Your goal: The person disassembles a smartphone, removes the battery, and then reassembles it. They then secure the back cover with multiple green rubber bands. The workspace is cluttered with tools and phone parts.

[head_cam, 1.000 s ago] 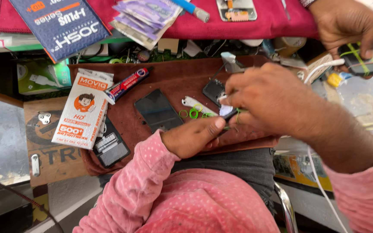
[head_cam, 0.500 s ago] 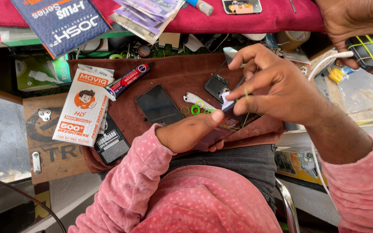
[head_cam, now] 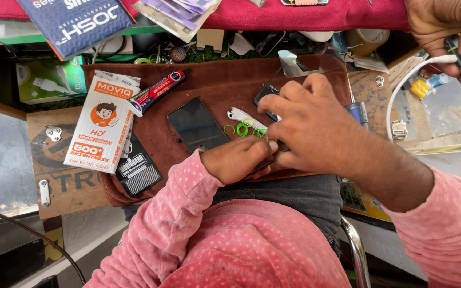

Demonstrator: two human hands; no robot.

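Note:
My left hand point(head_cam: 238, 158) lies curled at the near edge of a brown leather mat point(head_cam: 214, 80), thumb pointing right. My right hand point(head_cam: 316, 125) rests palm down beside it, and the two thumbs meet. Whatever sits between the hands is hidden. The fingertips of my right hand reach a small dark device point(head_cam: 265, 96). Just left of that hand lie several green rubber rings point(head_cam: 241, 129) and a white tool point(head_cam: 239, 114). A black phone point(head_cam: 196, 126) lies face up on the mat, left of both hands.
A red and blue glue tube point(head_cam: 157, 92), a white and orange flat packet point(head_cam: 102, 128) and a black packet point(head_cam: 137, 168) lie on the mat's left side. Another person's hand point(head_cam: 444, 24) at top right holds a banded phone with a white cable point(head_cam: 401, 90). A red cloth point(head_cam: 305, 16) covers the shelf behind.
My right hand came down from a raised pinch on a small white and blue piece to lie flat on the mat. My left hand stayed near the mat's front edge.

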